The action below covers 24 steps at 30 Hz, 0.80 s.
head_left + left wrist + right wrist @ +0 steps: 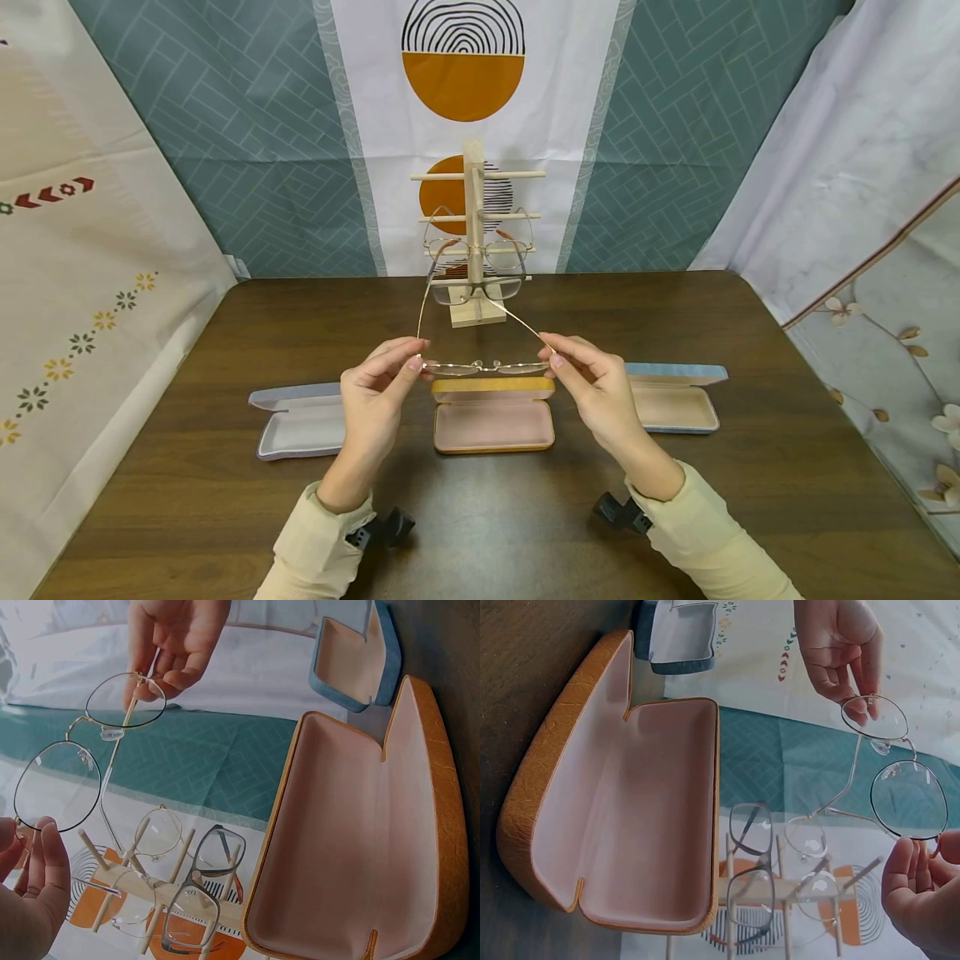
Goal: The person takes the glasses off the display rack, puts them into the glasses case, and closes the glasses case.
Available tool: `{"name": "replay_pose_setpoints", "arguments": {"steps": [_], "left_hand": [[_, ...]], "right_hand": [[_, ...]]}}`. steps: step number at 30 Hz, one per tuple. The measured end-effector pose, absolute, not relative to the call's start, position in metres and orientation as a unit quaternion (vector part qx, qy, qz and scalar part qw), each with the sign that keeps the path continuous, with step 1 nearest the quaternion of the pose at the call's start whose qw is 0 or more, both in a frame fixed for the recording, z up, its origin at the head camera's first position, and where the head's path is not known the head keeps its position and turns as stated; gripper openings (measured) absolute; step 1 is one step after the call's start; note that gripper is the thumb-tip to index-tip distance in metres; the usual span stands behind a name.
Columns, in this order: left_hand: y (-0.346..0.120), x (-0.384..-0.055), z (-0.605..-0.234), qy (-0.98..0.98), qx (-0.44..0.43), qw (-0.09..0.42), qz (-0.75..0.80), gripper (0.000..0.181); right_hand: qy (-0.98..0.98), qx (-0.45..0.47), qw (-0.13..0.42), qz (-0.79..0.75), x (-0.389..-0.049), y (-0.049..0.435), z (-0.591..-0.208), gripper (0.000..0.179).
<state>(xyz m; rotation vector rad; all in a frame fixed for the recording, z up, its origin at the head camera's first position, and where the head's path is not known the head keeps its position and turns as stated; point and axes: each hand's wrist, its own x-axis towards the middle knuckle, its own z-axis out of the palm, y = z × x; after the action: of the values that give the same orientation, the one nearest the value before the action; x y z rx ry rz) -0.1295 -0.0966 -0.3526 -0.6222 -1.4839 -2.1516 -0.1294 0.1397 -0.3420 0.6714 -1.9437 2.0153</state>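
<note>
Head view: left hand (pixel 377 396) and right hand (pixel 600 383) are each pinching, thumb against forefinger, one hinge corner of round-lensed, thin gold-metal glasses (pixel 453 369). Glasses are hanging roughly level between the hands, off the dark-brown wood-grain table (pixel 480 517), arms spread and pointing away from the fingers. Corner grip is presumably sparing the lenses from fingermarks and balancing the frame. Below and between the hands, an orange-yellow, pink-lined hard case (pixel 495 425) is lying open, hollow towards the wearer, probably for easy reach. Grey-blue case (pixel 303 429) is sitting open left of the left hand; light-blue, beige-lined case (pixel 675 406), open right of the right hand. Beyond the fingertips, a pale wooden stand (pixel 475 196) is bearing other glasses.

Left-wrist view: left thumb and fingertips are closing on the near corner; the right hand's spare fingers are curling loosely. Rims are showing a dark edge, with clear nose pads and slender wire arms. Orange-yellow shell is looking wrinkled, leather-like; lining smooth.

Right-wrist view: both pinches are showing again, lenses untouched. Past the hands, round dowels are supporting grey, squarish-rimmed spectacles (pixel 765 868).
</note>
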Motion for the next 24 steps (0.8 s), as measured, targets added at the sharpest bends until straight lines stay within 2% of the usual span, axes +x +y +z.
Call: {"name": "replay_pose_setpoints", "arguments": {"steps": [24], "left_hand": [[-0.0963,-0.1279,-0.3507,-0.525,-0.237,0.219,-0.788,0.028]], "right_hand": [[-0.680,0.231,0.134,0.683,-0.1274,0.1401,-0.3406,0.025]]}}
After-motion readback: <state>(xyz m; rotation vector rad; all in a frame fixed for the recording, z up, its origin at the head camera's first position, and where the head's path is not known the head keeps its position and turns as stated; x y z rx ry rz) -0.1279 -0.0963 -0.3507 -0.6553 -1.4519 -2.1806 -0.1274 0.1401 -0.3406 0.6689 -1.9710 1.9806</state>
